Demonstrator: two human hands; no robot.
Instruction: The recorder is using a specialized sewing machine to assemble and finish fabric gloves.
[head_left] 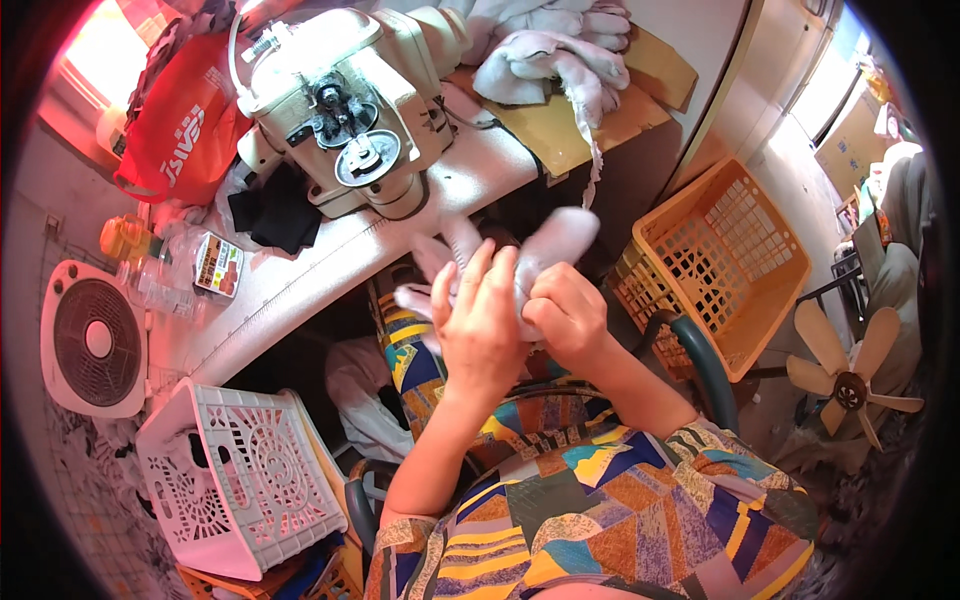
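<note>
Above my lap, in front of the table edge, a pale grey-white fabric glove (560,240) is between my hands, partly smeared by motion. My left hand (480,325) is closed over its near side, with finger-like ends of cloth sticking out to the left. At the other side my right hand (567,312) pinches the fabric with curled fingers. Part of the glove lies hidden behind my fingers. Just beyond stands a cream sewing machine (345,110) with a round metal disc at its front. A pile of similar pale pieces (550,65) rests on cardboard at the back.
An orange plastic crate (790,280) stands to the right, by a chair armrest (705,370) and a fan with bare blades (850,390). At left are a white basket (265,470), a box fan (95,340), a red bag (185,120) and dark cloth (275,210).
</note>
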